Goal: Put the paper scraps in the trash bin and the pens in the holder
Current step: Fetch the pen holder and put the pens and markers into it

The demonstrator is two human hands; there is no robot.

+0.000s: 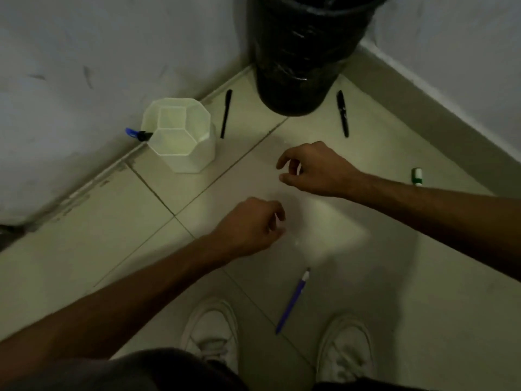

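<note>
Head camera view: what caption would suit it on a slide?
Left hand and right hand hover amid pens scattered around a white holder and black trash bin.

trash bin [304,52] far in the corner; left pen [226,113] and right pen [342,113] flank it; holder [180,136] further left; third pen [291,301] near.

A single wide-angle view from the person's head looks steeply down at the tiled floor [380,153]. It faces the corner of two walls [84,52], where the trash bin [298,52] meets the top edge. The shoes [211,331] lie at the bottom edge, and both forearms [141,292] reach in from below, close to the lens.
</note>
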